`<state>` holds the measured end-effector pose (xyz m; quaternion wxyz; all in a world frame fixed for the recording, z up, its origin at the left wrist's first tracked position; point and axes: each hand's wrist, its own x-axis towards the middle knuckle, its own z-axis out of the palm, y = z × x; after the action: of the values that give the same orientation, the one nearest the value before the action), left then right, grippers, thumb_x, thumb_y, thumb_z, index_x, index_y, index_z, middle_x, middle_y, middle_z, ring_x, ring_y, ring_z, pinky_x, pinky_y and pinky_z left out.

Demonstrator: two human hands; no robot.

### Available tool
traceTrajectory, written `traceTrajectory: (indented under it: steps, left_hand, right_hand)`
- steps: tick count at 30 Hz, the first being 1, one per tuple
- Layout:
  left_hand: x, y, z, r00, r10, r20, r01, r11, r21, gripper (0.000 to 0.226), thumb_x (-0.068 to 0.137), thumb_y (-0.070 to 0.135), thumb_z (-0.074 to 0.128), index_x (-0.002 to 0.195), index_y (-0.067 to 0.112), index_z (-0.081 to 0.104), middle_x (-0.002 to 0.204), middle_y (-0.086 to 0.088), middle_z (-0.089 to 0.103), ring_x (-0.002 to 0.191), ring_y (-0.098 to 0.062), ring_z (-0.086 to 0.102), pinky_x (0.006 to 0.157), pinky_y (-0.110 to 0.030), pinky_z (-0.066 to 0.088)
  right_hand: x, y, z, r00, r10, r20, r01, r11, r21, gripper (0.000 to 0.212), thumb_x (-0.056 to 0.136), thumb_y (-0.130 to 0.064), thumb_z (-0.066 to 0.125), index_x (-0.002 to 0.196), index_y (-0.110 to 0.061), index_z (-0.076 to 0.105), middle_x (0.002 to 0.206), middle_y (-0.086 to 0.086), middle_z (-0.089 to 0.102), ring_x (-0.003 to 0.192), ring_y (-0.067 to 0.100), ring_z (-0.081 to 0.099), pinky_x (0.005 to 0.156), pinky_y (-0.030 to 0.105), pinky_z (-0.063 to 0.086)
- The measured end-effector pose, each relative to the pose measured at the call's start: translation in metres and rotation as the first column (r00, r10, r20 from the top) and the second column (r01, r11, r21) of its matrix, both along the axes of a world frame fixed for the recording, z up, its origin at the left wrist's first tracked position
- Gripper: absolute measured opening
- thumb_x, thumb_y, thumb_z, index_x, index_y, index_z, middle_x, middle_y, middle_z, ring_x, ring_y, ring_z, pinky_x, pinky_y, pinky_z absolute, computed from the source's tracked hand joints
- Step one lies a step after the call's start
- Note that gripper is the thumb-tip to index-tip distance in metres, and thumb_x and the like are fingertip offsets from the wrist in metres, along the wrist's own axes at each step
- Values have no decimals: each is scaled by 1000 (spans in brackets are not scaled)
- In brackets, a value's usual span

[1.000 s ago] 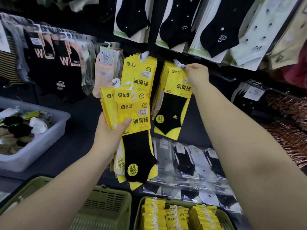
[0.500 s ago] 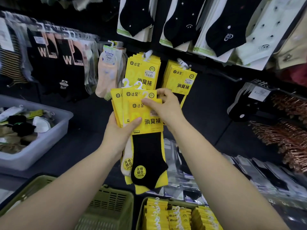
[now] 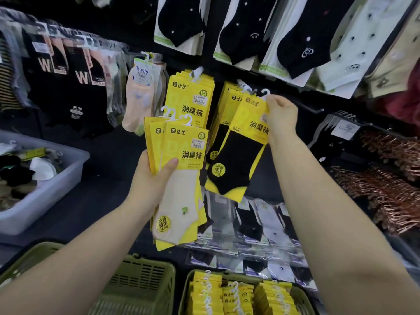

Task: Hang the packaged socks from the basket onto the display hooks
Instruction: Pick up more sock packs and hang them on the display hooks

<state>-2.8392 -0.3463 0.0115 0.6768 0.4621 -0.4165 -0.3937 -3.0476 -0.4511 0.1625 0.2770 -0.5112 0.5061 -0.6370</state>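
pack (image 3: 241,155) tilted, top corner in right hand (image 3: 280,117)

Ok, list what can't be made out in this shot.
All in the head view:
- Whether the black-sock pack in the right hand is on a display hook: the hanging packs hide it.
- How many packs the left hand holds: the beige-sock pack in front covers the rest.
- Print on the price label: too small.
- Rest of the green basket: cut off by the bottom edge.

basket (image 3: 185,298) — cut off below; display hook (image 3: 242,83) — seemingly mostly hidden; price label (image 3: 197,143) blurred
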Motion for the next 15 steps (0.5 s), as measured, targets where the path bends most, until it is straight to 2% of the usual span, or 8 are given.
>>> traceTrajectory:
  steps: [3,6,7,9,10,11,13,15]
  left_hand:
    - [-4,1,0,1000,12,5,-12,1000,2,26,86,36,67,103,41,48,109,8,66,100,-15,65,83,-39,53]
    - [-5,2,3,999,-25,-36,25,1000,6,28,86,32,66,108,37,48,113,4,66,102,-18,65,89,-45,53]
    - [-5,2,4,998,-39,-56,40,999,4,27,87,31,66,107,37,49,113,4,66,102,-18,66,89,-46,53]
    - [-4,1,6,995,-56,-88,56,998,-1,25,86,30,67,104,38,51,111,4,67,101,-17,67,89,-45,53]
    - [-5,0,7,993,-59,-103,59,998,-2,25,85,30,67,103,39,51,111,5,68,100,-16,67,88,-43,54]
    - [-6,-1,8,990,-65,-121,65,998,-4,26,84,31,68,103,39,51,110,6,68,100,-16,67,87,-42,54]
    - [-10,-3,10,983,-97,-156,94,995,-24,33,80,34,70,107,39,52,108,8,70,98,-13,69,80,-34,56]
    - [-16,-4,11,976,-135,-171,129,991,-46,45,71,39,73,111,38,53,106,10,71,96,-12,70,72,-28,57]
  right_hand:
    - [12,-16,14,989,59,-135,-48,995,84,22,89,-17,61,69,-25,64,71,-5,57,56,8,51,55,23,48]
    - [14,-31,18,981,-26,-193,60,984,170,35,85,-18,66,56,-20,47,63,-2,41,45,9,41,53,28,37]
    - [14,-34,17,972,-97,-215,131,980,150,34,85,-20,67,60,-20,44,69,-1,39,51,10,39,56,29,34]
    - [18,-24,7,919,-306,-249,326,944,41,15,86,-24,66,87,-18,52,95,2,44,79,14,44,73,31,39]
    - [23,-14,-1,901,-366,-233,369,929,-34,19,86,-23,64,100,-17,53,105,2,47,90,15,46,83,32,40]
    - [30,-5,-13,922,-314,-227,302,949,-86,20,87,-23,63,103,-16,53,107,1,50,93,15,48,86,32,41]
    - [50,25,-37,959,53,-279,-63,998,-27,18,86,-35,64,92,-20,55,97,-4,56,85,8,53,76,29,42]
    - [62,48,-54,869,299,-394,-280,954,108,28,78,-47,71,87,-26,56,99,-2,59,86,7,57,67,22,42]
